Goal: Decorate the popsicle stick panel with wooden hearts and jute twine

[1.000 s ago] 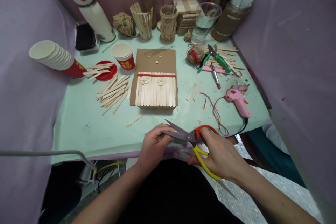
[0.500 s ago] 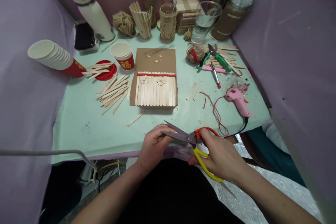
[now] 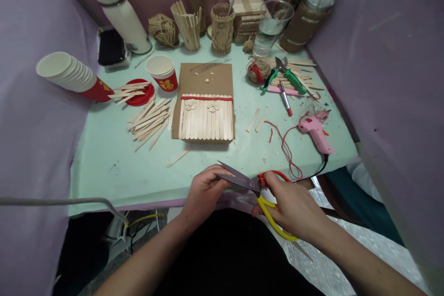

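Two hands of mine meet at one pair of scissors [image 3: 248,183]. The thumb and fingers of my left hand [image 3: 206,189] are pinched together, apparently clamped on a pale sliver [image 3: 233,175]; my fingertips and the blade hide most of it. My right hand [image 3: 291,201] is curled round the red and yellow handles, and the blades stand apart. The lower blade crosses right at my left fingertips, and that is my chief worry: squeezing with them so near the edge could nick one. The sliver is tiny, so a loose pinch might let it twist between the blades or spring off, past the edge of the tabletop [image 3: 114,185] and into my lap [image 3: 236,249]. If it is dry wood, as it looks, a hard squeeze may split it. Just beyond my right fingers lies a red cord [image 3: 285,148], which a careless swing of the handles could snag. Ahead of my left fingers, the stick-covered panel [image 3: 207,118] sits apart from the blade tips, so a slip seems less likely to mark it.
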`<state>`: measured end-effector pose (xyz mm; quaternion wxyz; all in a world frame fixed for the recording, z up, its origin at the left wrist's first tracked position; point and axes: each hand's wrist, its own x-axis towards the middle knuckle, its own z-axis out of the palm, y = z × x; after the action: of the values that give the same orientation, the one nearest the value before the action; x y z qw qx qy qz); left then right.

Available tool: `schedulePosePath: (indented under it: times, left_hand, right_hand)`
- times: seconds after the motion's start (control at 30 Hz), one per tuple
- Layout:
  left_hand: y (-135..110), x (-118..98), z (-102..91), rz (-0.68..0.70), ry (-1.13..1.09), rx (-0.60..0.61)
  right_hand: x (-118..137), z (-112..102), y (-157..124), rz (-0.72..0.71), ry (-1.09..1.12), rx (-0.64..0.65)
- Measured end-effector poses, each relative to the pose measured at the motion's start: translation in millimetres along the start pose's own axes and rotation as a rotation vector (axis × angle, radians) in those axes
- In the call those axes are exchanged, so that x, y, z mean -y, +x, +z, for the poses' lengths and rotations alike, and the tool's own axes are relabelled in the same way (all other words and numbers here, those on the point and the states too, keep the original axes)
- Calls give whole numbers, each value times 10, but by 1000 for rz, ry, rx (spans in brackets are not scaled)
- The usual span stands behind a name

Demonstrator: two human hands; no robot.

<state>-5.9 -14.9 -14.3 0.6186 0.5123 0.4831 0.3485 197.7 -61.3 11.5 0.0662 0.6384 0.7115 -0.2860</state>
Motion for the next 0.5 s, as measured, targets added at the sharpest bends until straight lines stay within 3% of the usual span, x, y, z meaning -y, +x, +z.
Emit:
schedulePosePath:
  times: [0.13,0.23,0.37,0.5]
  left_hand:
    - [-6,15,-1,-38,-13,12]
    - [-19,25,31,-138,-113,-13]
    - [-26,-5,107,-354,-314,-29]
    - [-13,-35,154,-526,-472,-20]
  right_hand:
    - [-54,32,-8,17,51,26]
    - [-115,69,8,56,199,-29]
    - [-93,126,86,86,677,-219]
    - [76,198,205,1,1134,-388]
